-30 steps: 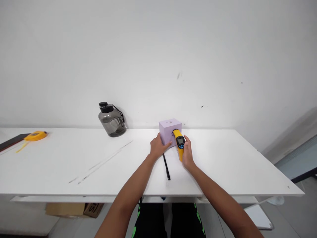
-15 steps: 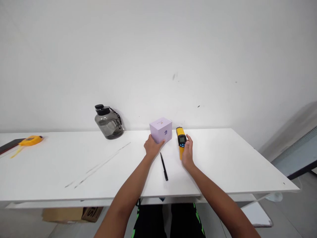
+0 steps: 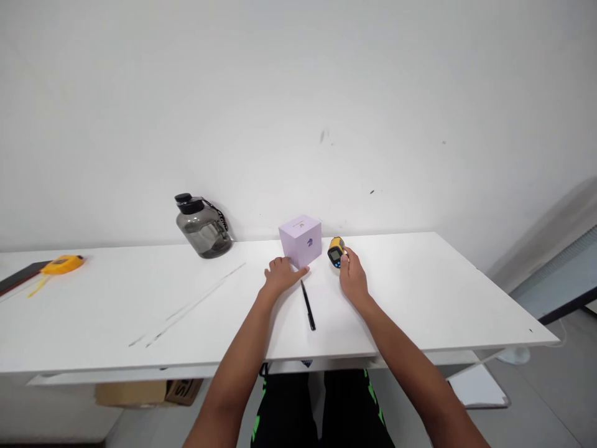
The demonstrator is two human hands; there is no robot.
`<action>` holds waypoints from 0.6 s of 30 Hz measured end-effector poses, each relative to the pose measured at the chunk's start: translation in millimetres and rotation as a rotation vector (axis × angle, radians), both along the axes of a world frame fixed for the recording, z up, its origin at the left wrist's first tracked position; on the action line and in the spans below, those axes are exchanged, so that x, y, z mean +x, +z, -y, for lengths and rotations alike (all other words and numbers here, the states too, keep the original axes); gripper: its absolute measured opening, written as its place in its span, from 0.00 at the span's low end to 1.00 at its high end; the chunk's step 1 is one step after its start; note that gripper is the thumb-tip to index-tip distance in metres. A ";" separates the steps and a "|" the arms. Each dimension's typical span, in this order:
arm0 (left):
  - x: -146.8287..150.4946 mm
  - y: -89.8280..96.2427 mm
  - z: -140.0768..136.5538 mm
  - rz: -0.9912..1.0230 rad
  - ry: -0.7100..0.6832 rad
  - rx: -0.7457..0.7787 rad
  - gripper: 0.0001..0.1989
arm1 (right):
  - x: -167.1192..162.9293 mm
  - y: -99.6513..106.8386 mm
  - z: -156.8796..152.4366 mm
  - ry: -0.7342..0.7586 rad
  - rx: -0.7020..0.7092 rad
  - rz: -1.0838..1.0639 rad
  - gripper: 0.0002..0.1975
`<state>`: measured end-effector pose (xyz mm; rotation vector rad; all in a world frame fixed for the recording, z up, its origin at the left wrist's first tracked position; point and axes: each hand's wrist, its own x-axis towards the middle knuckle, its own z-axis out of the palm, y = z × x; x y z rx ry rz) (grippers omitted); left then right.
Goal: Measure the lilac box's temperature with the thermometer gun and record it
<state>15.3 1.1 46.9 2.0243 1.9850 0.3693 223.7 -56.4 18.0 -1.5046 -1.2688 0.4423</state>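
A lilac box (image 3: 302,246) stands on the white table (image 3: 410,292) close to the wall. Just in front of its lower left corner rests my left hand (image 3: 282,274), fingers spread and thumb stretched along the box's base; whether it touches the box I cannot tell. My right hand (image 3: 354,276) is closed around a yellow and black infrared thermometer (image 3: 336,251), whose small screen and blue buttons face me. The handle is mostly hidden by the hand. Between my hands lies a black pen (image 3: 308,306), its tip pointing toward the box.
To the left, a grey jug-like water bottle (image 3: 204,231) with a black lid leans near the wall. A yellow tape measure (image 3: 63,264) and a dark flat object (image 3: 23,275) lie at the far left. Below the table is a cardboard box (image 3: 135,393).
My right hand has gripped the thermometer and tilted it, so its screen now faces me more. My left hand has loosened from the box and slid slightly down and left.
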 end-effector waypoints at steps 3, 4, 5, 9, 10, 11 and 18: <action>-3.5 15.4 10.0 -0.131 -0.119 -0.185 0.32 | 3.3 2.2 -0.1 -0.005 -0.085 0.198 0.28; -2.6 18.0 12.1 -0.158 -0.149 -0.237 0.32 | 3.8 2.7 -0.1 -0.006 -0.113 0.261 0.28; -1.0 19.1 13.5 -0.182 -0.175 -0.277 0.32 | 4.0 2.9 -0.1 -0.005 -0.137 0.324 0.27; 8.8 13.1 13.8 -0.227 -0.224 -0.302 0.29 | 1.5 2.0 -0.8 -0.014 -0.208 0.570 0.25; 10.9 10.7 13.4 -0.229 -0.221 -0.283 0.28 | 0.0 1.6 -1.0 -0.016 -0.222 0.627 0.25; 12.6 8.7 13.2 -0.228 -0.221 -0.261 0.25 | -1.7 1.3 -1.2 -0.015 -0.236 0.680 0.24; 19.3 6.5 19.1 -0.129 -0.307 -0.084 0.15 | -10.8 -0.3 -2.7 0.053 -0.308 0.884 0.24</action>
